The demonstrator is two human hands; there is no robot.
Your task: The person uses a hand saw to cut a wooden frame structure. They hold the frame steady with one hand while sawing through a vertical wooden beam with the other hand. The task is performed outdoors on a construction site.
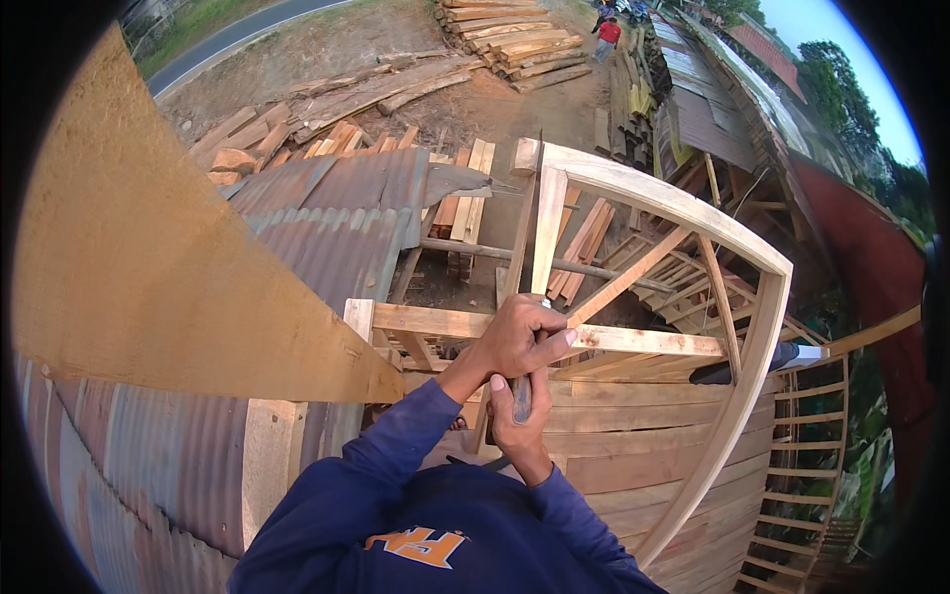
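Note:
Both hands are together in front of my chest. My left hand (524,335) is closed in a fist over the horizontal wooden beam (435,320); what it grips is hidden. Just below, my right hand (521,414) wraps around the dark handle of a tool (522,398), thumb along its side. A thin dark blade (540,163) stands up beyond my fists beside a pale wooden post (548,228). It lines up with the handle, but my hands cover any join. Post and beam belong to a timber frame with a curved top rail (653,180).
A large wooden board (168,257) looms close on the left above corrugated metal sheets (148,455). A diagonal brace (630,277) crosses the frame. Plank boarding (643,436) lies below, slatted woodwork (804,475) at right. Stacked timber (515,40) and a person in red (608,36) are far off.

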